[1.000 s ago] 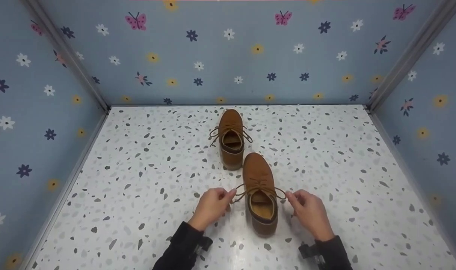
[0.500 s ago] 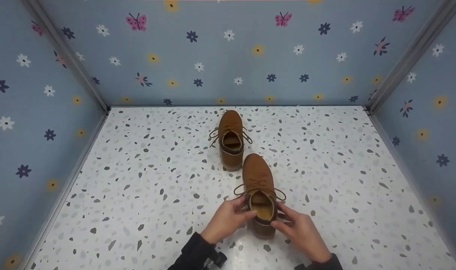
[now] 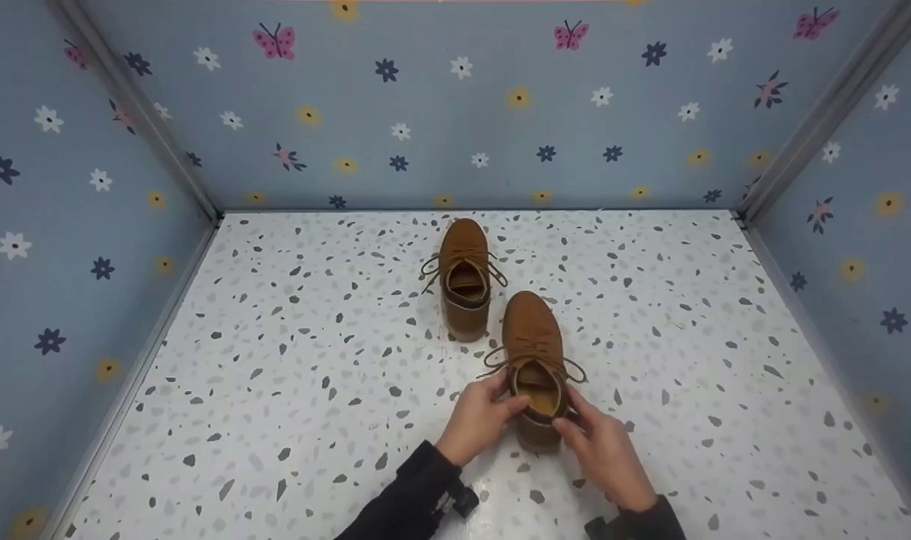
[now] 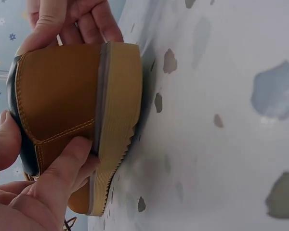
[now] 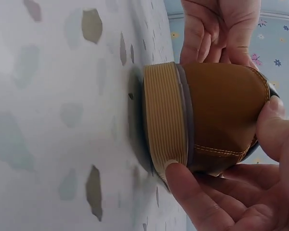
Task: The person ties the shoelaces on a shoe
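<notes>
A brown leather lace-up shoe [image 3: 532,322], toe pointing away, is held between both hands, its laces [image 3: 575,370] tied in a bow. My left hand [image 3: 473,421] grips its left side, thumb at the dark padded collar and fingers along the outer wall. On the opposite side my right hand [image 3: 607,454] holds it likewise; in the right wrist view one fingertip [image 5: 176,171] touches the ribbed tan sole [image 5: 164,115]. The stitched heel [image 4: 62,86] faces the left wrist view, with the sole close over the floor. The matching shoe [image 3: 464,238] stands farther back to the left, also tied.
White floor [image 3: 313,300] with grey speckles spreads around both shoes. Blue panels printed with flowers and butterflies rise at the back [image 3: 440,97], left [image 3: 73,225] and right [image 3: 853,240], with grey strips at their corners.
Both hands have let go of the lace loops and taken hold of the near shoe's sides at the collar. That shoe has shifted forward and right; the far shoe stays in place.
</notes>
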Tool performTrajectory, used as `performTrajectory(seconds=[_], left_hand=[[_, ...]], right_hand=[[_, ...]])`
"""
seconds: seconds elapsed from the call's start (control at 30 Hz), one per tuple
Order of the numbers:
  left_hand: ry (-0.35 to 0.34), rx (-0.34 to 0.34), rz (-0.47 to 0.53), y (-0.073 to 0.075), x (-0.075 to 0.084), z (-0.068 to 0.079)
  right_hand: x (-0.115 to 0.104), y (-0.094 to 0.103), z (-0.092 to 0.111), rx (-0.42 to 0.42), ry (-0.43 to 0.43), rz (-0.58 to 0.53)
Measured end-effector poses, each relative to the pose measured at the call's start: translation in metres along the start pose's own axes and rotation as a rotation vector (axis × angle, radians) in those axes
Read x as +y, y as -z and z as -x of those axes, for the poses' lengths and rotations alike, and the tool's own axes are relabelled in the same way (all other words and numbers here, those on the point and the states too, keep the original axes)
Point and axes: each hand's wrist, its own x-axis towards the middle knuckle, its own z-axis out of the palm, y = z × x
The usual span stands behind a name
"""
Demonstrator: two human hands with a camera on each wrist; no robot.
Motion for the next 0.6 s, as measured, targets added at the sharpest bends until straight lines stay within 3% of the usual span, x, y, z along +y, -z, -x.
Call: performTrajectory(seconds=[0.2, 0.37, 0.6], left_hand=[[0.018, 0.012, 0.027, -0.011, 0.011, -0.049], [0.044, 0.022, 0.006, -0.013, 0.021, -0.085], [0.101, 0.028, -0.098, -0.013, 0.031, -0.122]], right_hand=[[0.003, 0.025, -0.041, 0.010, 0.070, 0.121], [0.005, 0.040, -0.077, -0.023, 0.023, 0.109], [0.004, 0.051, -0.114, -0.070, -0.017, 0.151]])
